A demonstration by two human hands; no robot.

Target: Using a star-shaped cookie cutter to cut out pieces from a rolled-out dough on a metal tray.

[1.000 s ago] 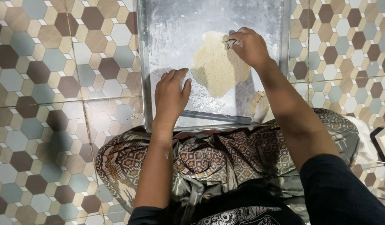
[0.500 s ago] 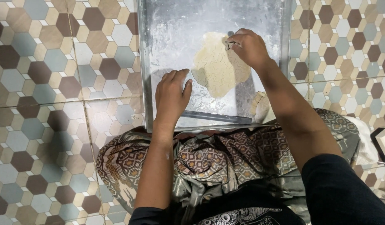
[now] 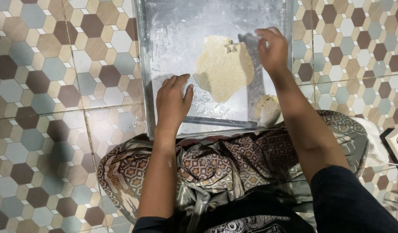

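Dough sheet, pale, rolled flat, lay mid floured steel tray on tiled floor, scored all over with star outlines. Small metal star cutter sat at top edge, my right hand beside it, grip open, empty. Left hand pressed flat on tray, open. Leftover dough lump unrolled near corner; stars not lifted out.

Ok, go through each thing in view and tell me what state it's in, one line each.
Dough sheet: rolled flat, marked all over with star outlines.
Star cutter: resting on the dough's upper edge, not held.
Dough lump: unrolled, at the tray's near right corner.
Metal tray: on the floor, dusted with flour.
Left hand: flat on the tray, empty.
Right hand: raised, fingers spread, empty.
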